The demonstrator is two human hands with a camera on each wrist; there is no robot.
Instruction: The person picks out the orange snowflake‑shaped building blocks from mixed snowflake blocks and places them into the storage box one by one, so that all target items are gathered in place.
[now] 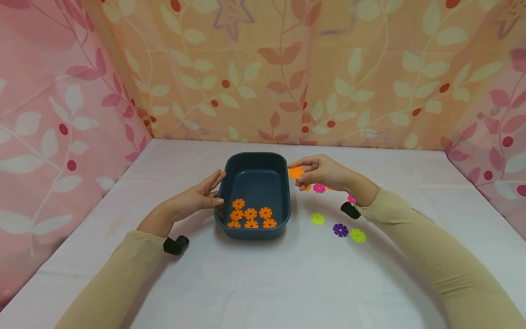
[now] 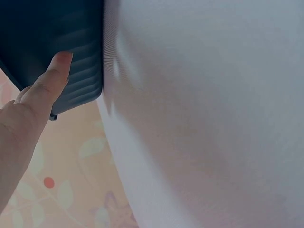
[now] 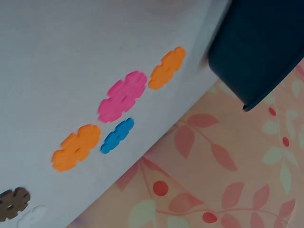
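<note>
A dark blue rectangular bin [image 1: 258,234] stands on the table with several orange notched flower-shaped discs [image 1: 250,213] at its near end. Against the bin's left side rests my left hand [image 1: 195,196], its fingertips and thumb at the rim. In the left wrist view, one straight finger [image 2: 54,78] of it lies along the ribbed outer wall. My right hand [image 1: 322,172] pinches an orange flower-shaped disc [image 1: 296,172] just outside the bin's right rim. The right wrist view does not show this hand, only the bin [image 3: 261,52] and loose discs.
Right of the bin lie yellow-green [image 1: 318,219], purple [image 1: 340,230] and pink [image 1: 319,188] discs, some partly hidden by my right hand. The right wrist view also shows orange [image 3: 76,147], blue [image 3: 117,136], brown [image 3: 14,204] and white [image 3: 32,216] discs. A leaf-patterned cloth [image 1: 246,91] hangs behind the table.
</note>
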